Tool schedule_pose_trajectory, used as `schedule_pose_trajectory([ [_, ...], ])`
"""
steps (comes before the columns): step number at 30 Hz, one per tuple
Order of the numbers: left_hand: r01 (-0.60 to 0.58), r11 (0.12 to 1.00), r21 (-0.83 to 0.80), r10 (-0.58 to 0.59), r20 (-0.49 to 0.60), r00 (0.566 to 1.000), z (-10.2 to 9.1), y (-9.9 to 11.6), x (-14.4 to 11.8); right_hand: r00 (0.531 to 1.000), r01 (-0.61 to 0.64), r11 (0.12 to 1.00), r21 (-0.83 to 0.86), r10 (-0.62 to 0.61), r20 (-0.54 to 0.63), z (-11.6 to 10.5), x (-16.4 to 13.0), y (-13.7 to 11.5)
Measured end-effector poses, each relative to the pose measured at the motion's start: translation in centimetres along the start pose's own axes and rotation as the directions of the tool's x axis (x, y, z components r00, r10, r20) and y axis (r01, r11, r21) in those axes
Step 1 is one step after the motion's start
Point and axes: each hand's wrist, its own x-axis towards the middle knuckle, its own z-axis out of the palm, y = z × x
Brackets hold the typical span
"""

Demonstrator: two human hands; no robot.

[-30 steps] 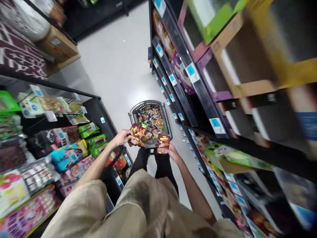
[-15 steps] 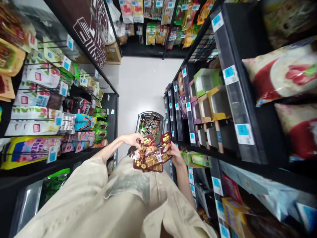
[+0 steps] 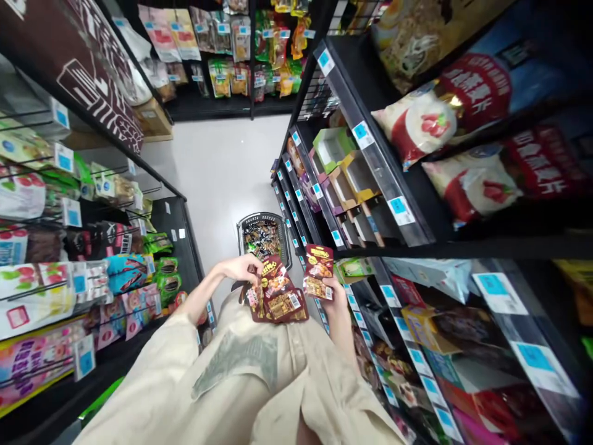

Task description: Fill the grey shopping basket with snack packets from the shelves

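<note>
My left hand [image 3: 244,268] is closed on the upper edge of several dark red snack packets [image 3: 278,290], which hang fanned out in front of my shirt. A single dark red snack packet [image 3: 319,269] with yellow lettering is in my right hand [image 3: 336,295], its fingers closed round the right side. A gap separates this packet from the bunch on the left. Just beyond my hands, a black shopping basket [image 3: 287,238] holds many small wrapped items. The packets' backs and some of my fingers are hidden.
Shelves with hanging snack bags [image 3: 125,272] line the left side. On the right, dark shelves carry open display boxes [image 3: 345,176] and large cereal bags [image 3: 421,123]. Pale floor [image 3: 217,167] runs to a back rack, with a cardboard box [image 3: 152,118] at the far left.
My right hand has moved right and turned its packet upright, apart from the bunch. My left hand keeps its grip. The view has swung to the right.
</note>
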Motion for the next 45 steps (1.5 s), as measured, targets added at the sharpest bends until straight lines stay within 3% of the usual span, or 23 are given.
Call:
schedule_pose_trajectory([
  [5,-0.017,0.993,0.118,0.004,0.109,0.994,-1.7,1.2,1.7,0.99,0.041,0.999,0.018,-0.043,0.131,1.9,-2.6,-0.8],
  [10,-0.049,0.985,0.164,0.009,0.239,0.971,-1.6,1.3,3.3,0.997,0.052,0.998,-0.03,-0.05,0.063,3.0,-4.7,-0.3],
  [15,-0.068,0.979,0.192,0.001,0.333,0.943,-1.5,1.1,3.0,1.0,0.005,0.997,-0.075,-0.005,0.001,3.6,-6.8,1.1],
  [19,-0.093,0.973,0.209,0.004,0.393,0.92,-1.2,0.6,2.8,0.998,-0.065,0.998,-0.014,0.065,0.0,5.5,-8.6,2.8],
  [23,-0.077,0.969,0.236,-0.041,0.459,0.888,-0.3,0.1,3.3,0.997,0.03,1.0,-0.007,-0.031,-0.066,7.0,-10.0,5.2],
  [28,-0.044,0.968,0.246,-0.101,0.546,0.832,1.7,0.5,4.4,0.968,0.135,0.985,-0.109,-0.155,-0.198,5.0,-11.5,7.5],
  [33,0.0,0.952,0.305,-0.191,0.597,0.779,4.8,1.3,6.2,0.955,0.108,0.978,-0.179,-0.152,-0.256,2.5,-13.3,9.1],
  [38,-0.044,0.934,0.354,-0.21,0.645,0.734,8.7,1.5,8.0,0.972,0.059,0.994,0.089,-0.037,-0.233,1.6,-15.6,11.4],
  [41,-0.022,0.934,0.356,-0.232,0.654,0.72,10.9,1.1,8.5,0.973,0.104,0.939,0.329,-0.027,-0.23,0.9,-17.1,13.4],
  [43,0.014,0.936,0.351,-0.25,0.635,0.731,12.3,0.6,8.4,0.963,0.149,0.883,0.445,-0.027,-0.27,0.2,-18.0,14.9],
  [45,0.054,0.937,0.346,-0.26,0.584,0.769,13.7,-0.3,8.1,0.939,0.219,0.826,0.519,-0.034,-0.343,-0.6,-18.9,16.3],
])
